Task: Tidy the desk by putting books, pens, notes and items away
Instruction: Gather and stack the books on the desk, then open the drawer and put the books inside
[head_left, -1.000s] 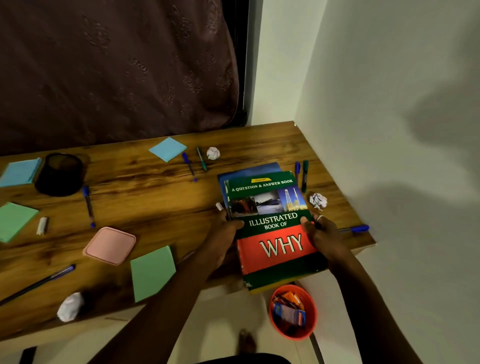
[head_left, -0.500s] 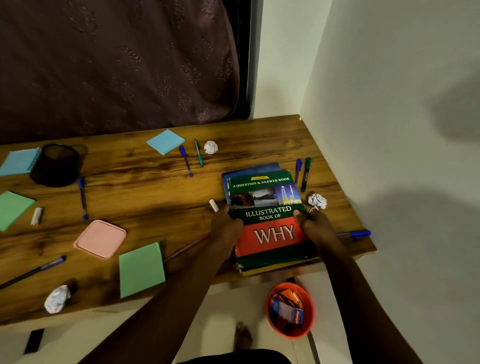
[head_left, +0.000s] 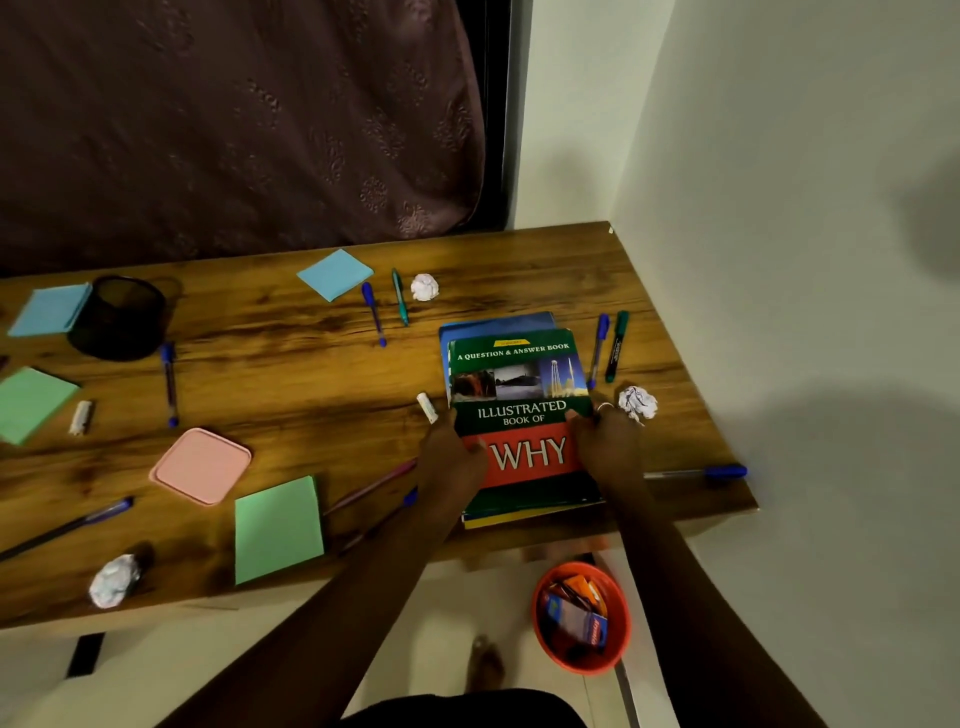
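My left hand (head_left: 451, 458) and right hand (head_left: 607, 446) clamp the green book (head_left: 519, 395) by its two long sides. Each thumb is curled onto the cover beside the word "WHY"; my other fingers are out of sight.

The green book lies flat on top of a stack near the right front corner of the wooden desk (head_left: 291, 364). A blue book (head_left: 493, 325) shows from under it at 12 o'clock, and a yellow-edged book (head_left: 519, 520) at 6 o'clock.

Taken from the green book:
- 1 o'clock: a blue pen (head_left: 598, 351) and a green marker (head_left: 616, 345), side by side.
- 3 o'clock: a paper ball (head_left: 638, 402), just beside my right hand.
- 9 o'clock: a white stub (head_left: 427, 407), close to my left hand.
- 6 o'clock: an orange bowl (head_left: 581, 618) holding packets, on the floor below the desk.
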